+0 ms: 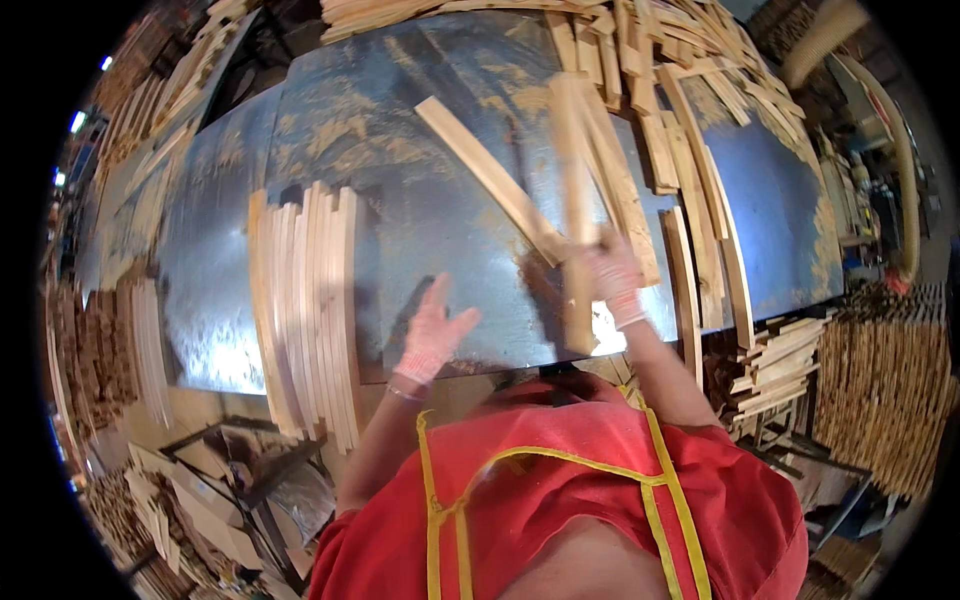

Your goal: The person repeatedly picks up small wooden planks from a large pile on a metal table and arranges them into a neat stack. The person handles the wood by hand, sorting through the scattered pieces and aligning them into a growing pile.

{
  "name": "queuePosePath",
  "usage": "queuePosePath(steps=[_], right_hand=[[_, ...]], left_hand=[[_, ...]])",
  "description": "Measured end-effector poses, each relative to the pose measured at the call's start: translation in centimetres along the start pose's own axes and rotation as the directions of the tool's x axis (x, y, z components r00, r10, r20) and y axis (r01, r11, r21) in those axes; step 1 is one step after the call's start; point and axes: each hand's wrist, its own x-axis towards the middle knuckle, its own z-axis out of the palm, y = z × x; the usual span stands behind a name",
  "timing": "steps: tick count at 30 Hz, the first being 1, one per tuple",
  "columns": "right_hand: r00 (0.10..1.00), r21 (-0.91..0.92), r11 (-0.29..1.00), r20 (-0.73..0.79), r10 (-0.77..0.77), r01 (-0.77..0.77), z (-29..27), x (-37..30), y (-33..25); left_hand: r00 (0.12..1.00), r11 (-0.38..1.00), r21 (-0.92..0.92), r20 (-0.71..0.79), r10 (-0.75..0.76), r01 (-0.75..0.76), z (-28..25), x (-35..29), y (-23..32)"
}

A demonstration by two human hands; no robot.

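My right hand (612,277), in a pale glove, is closed on a wooden strip (577,200) that points away from me and is smeared by motion. A second wooden strip (490,178) slants from the far left down to meet it near my fingers; whether I grip that one too I cannot tell. Close by on the right, another wooden strip (625,200) lies on the metal table (400,220). My left hand (437,332), also gloved, is over the table's near edge with fingers spread, holding nothing. To its left stands a row of pale wooden strips (310,300) laid side by side.
More loose wooden strips (690,190) lie along the table's right side, and a jumbled pile (670,40) covers the far right. Sawdust is scattered over the table. Stacked wood (880,390) stands at the lower right. A hose (905,170) hangs on the far right.
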Motion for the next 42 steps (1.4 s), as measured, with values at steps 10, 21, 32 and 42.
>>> queuePosePath(steps=[10, 21, 32, 42], right_hand=[[0.950, -0.582, 0.810, -0.203, -0.238, 0.078, -7.5, 4.6, 14.8], [0.984, 0.133, 0.991, 0.174, -0.024, 0.001, -6.8, 7.1, 9.6], [0.983, -0.201, 0.972, -0.114, -0.143, 0.118, -8.8, -0.5, 11.0], [0.948, -0.323, 0.928, -0.307, 0.081, -0.184, -12.3, -3.9, 22.9]], left_hand=[[0.809, 0.349, -0.779, 0.319, -0.493, 0.520, -0.4, 3.2, -1.7], [0.913, 0.361, 0.852, -0.408, 0.003, 0.379, -9.0, -3.6, -3.8], [0.840, 0.358, -0.769, 0.535, -0.096, 0.530, 5.6, 5.0, 11.9], [0.918, 0.667, 0.744, -0.297, 0.261, 0.051, -7.1, -5.6, -0.3]])
